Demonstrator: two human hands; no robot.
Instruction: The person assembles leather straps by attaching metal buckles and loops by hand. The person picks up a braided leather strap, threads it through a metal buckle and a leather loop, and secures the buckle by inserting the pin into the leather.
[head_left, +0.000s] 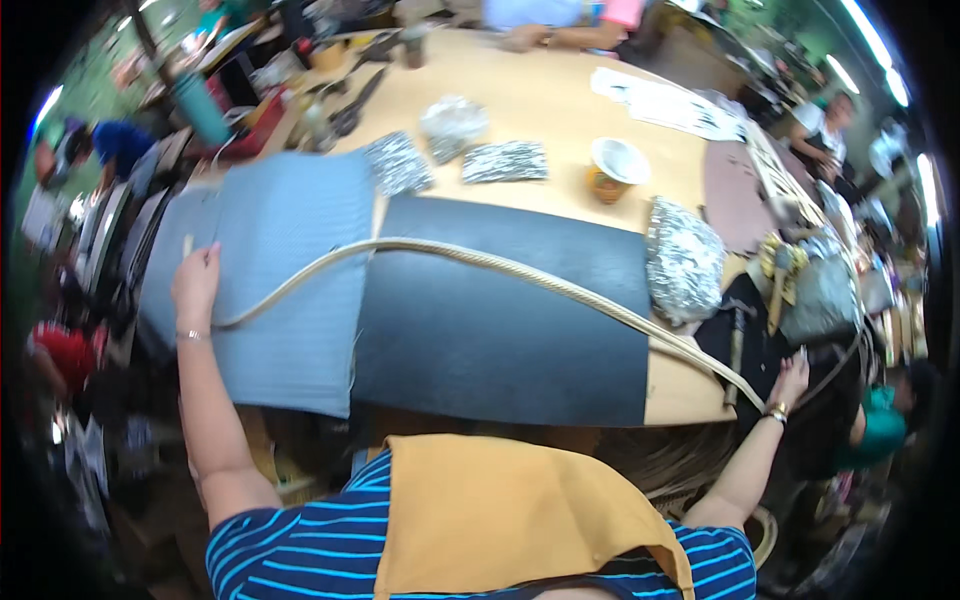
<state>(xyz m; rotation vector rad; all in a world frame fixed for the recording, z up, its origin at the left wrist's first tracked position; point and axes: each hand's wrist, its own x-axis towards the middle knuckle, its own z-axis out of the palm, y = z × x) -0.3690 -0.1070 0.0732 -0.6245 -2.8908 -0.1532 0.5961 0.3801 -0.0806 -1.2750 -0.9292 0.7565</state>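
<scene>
Person in tan apron at the near edge of the tabletop, arms spread wide, cream cord strung btwn the hands. L hand shut round cord's L end, pale tip poking out past the fist, over the blue textured sheet that covers the tabletop's L end. R hand is out by the near R corner, fingers drawn in, at cord's other end; from where I stand can't tell if it's gripping the cord (bit blurry there). Cord bows up mid-span, crosses blue sheet, then the black sheet along the near edge, then drops twd near R corner, nr the hammer. Silvery bundle sits just R of black sheet's far R corner, w/ an orange-and-white cup a bit farther twd the far edge. Co-worker's arm rests at far edge.
</scene>
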